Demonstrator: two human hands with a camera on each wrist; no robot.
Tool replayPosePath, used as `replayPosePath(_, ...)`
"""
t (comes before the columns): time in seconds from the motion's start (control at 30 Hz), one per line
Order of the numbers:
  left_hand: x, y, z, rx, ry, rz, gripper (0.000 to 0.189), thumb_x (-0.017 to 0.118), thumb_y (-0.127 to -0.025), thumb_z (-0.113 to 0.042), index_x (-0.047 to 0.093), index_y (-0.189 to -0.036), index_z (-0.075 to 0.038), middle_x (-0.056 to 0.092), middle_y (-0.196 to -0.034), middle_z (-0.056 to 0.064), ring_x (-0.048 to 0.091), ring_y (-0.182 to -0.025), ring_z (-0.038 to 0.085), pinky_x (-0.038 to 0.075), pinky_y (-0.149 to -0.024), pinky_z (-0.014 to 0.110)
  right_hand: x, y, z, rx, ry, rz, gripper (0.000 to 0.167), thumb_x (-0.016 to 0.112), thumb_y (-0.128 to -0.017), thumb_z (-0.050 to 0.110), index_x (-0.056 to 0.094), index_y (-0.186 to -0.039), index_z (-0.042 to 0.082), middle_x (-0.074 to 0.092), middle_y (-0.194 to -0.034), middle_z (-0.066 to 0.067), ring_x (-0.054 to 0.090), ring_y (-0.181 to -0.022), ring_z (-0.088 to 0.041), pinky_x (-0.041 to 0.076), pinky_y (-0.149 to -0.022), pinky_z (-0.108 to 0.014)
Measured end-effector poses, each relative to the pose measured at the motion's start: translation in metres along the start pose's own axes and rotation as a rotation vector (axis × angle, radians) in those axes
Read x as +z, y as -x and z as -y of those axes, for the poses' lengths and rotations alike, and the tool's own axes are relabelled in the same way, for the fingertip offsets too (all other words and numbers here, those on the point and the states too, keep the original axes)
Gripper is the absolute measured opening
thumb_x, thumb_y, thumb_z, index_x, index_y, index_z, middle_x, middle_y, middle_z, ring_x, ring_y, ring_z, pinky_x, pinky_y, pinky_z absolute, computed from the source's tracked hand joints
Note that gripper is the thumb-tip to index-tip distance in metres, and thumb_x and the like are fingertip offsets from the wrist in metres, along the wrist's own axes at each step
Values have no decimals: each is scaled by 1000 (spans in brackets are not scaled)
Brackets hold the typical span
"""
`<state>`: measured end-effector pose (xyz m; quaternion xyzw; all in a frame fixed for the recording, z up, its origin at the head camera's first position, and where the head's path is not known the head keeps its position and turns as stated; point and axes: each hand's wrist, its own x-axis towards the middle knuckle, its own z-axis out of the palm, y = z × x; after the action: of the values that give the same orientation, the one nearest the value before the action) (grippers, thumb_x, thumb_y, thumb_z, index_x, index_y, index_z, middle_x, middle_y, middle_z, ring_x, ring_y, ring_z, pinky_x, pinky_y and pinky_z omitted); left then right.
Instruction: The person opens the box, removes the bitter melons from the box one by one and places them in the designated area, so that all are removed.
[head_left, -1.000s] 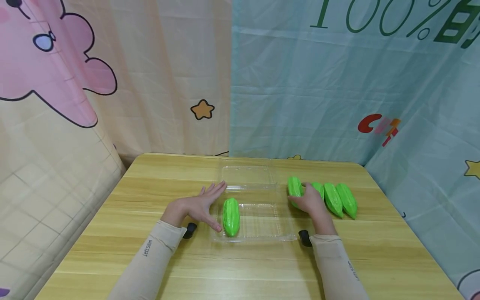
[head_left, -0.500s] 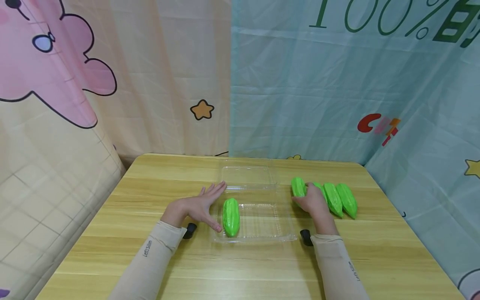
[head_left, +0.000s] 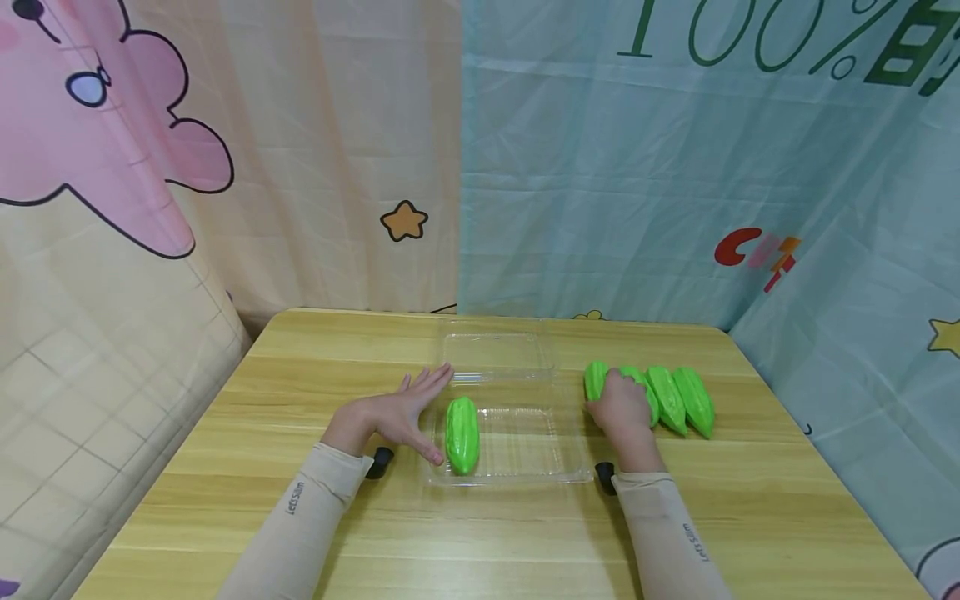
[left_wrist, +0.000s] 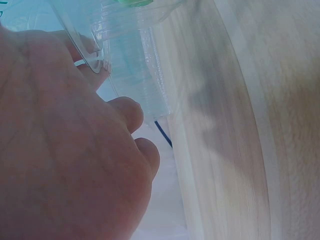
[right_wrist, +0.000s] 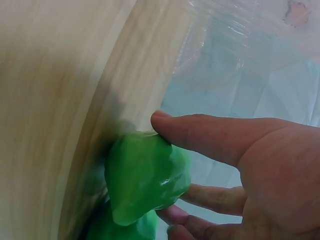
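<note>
A clear plastic clamshell box (head_left: 517,479) lies unfolded at mid-table, its lid (head_left: 495,354) laid back at the far side. Inside the left end of its tray is one glossy green ribbed fruit (head_left: 462,435). My left hand (head_left: 397,417) spreads its fingers along the box's left side, thumb near the front corner; fingertips reach the plastic rim in the left wrist view. To the right of the box, my right hand (head_left: 624,408) holds the leftmost green ribbed fruit (right_wrist: 145,175) of a row, thumb on one side and fingers on the other, partly covering it.
Beside the right hand, several more green ribbed fruits (head_left: 666,400) lie side by side on the wooden table (head_left: 480,542). Printed curtains (head_left: 345,167) hang behind the table's far edge and along both sides.
My right hand has shifted the leftmost fruit slightly right, towards the others, and the hand now covers more of it. My left hand, the box and the fruit inside have stayed put.
</note>
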<state>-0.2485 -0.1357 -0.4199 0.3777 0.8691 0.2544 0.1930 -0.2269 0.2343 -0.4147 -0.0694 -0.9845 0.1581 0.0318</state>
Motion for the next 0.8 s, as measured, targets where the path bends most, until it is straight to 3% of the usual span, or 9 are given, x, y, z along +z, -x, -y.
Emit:
replayPosePath(0.17,0,0,0,-3,3,-5,138,87,-72,-53,-7,-160,-4,-12,-167,16,-16,-149,40,-12,-116,60,-3,1,-2,18,66,-13,59,77,-87,26,54,-119,-18,51,-119,-40,45,-117,-56,48,-89,-62)
replayPosePath(0.27,1,0,0,-11,7,-8,138,88,-72,-52,-7,-160,-4,-12,-167,15,-16,-149,40,-12,-116,59,-5,1,-5,67,28,1,53,73,-88,24,54,-116,-16,52,-115,-40,49,-111,-55,52,-78,-62)
replayPosePath(0.43,0,1,-1,-17,20,-4,138,88,-72,-51,-7,-160,-3,-13,-167,14,-16,-149,40,-13,-116,58,-7,1,-7,90,-2,-5,49,71,-87,24,52,-110,-15,53,-107,-39,57,-101,-55,53,-72,-62)
replayPosePath(0.8,0,1,-1,-16,11,-8,138,88,-72,-52,-8,-160,-5,-13,-167,14,-16,-150,40,-12,-116,59,-20,6,0,95,-37,27,76,69,-93,29,34,-141,-17,38,-134,-44,41,-121,-61,44,-91,-69)
